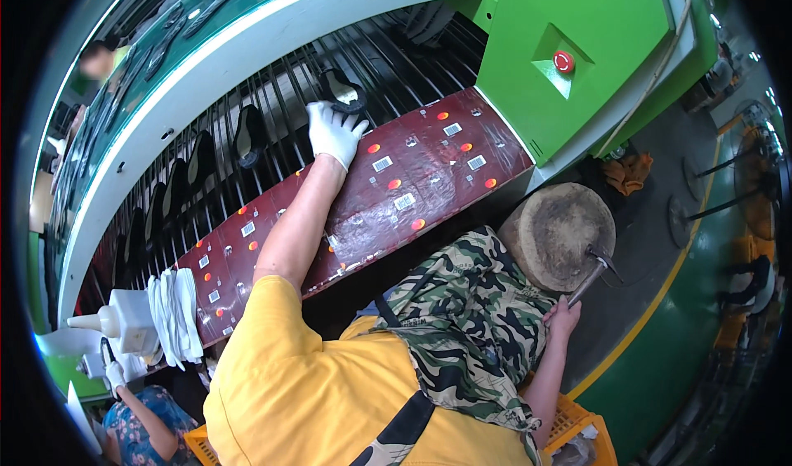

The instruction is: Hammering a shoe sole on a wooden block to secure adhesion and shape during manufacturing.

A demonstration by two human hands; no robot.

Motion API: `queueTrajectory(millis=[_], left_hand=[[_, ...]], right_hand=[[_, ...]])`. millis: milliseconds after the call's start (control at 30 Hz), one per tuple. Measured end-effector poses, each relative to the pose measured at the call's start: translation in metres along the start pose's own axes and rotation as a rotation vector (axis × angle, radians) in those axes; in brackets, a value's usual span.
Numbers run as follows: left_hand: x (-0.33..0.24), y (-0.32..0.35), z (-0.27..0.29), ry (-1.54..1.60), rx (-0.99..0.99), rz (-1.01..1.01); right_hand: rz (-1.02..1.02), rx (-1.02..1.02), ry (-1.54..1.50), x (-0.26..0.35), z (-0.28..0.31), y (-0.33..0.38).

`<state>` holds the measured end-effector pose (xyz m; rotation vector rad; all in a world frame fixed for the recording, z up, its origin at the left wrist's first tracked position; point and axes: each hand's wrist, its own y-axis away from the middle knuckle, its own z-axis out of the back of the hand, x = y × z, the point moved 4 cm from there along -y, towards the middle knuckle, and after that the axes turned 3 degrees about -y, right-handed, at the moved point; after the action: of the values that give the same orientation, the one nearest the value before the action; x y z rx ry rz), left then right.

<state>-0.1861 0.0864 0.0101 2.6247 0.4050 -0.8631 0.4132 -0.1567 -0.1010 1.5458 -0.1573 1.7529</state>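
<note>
My left hand (335, 134), in a white glove, reaches over a conveyor of dark metal rods (289, 95) with its fingers spread. Its fingertips are close to the near end of a black shoe (341, 88); whether they touch it I cannot tell. Further left on the rods lies another black shoe (247, 136), with several more beyond it. My bare right hand (563, 314) is wrapped round the handle of a hammer (587, 280). The hammer's metal head lies over the top of a round wooden block (549, 231).
A dark red covered ledge (412, 177) runs along the conveyor. At its right end stands a green machine housing (569, 21) with a red button (563, 62). White gloves (175, 317) hang beside a white bottle (132, 322). Another person (148, 425) works at lower left; an orange crate (590, 433) stands near me.
</note>
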Motion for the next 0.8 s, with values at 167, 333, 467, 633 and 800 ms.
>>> queueTrajectory(millis=[167,333,467,633,800], left_hand=[[-0.018,0.001,0.009,-0.031,0.031,0.093],[-0.018,0.0,0.026,0.064,-0.021,0.091],[-0.011,0.0,0.029,0.078,-0.01,0.112],[0.009,0.011,0.05,0.019,-0.09,0.091],[0.043,0.049,0.042,-0.019,-0.017,0.292]], right_hand=[[0.0,0.007,-0.003,-0.005,0.001,-0.002],[-0.02,0.03,-0.035,-0.005,0.002,-0.001],[-0.017,0.031,-0.021,-0.008,0.004,0.001],[-0.036,0.036,-0.046,-0.004,0.001,0.004],[-0.057,0.017,-0.07,-0.007,0.001,-0.002]])
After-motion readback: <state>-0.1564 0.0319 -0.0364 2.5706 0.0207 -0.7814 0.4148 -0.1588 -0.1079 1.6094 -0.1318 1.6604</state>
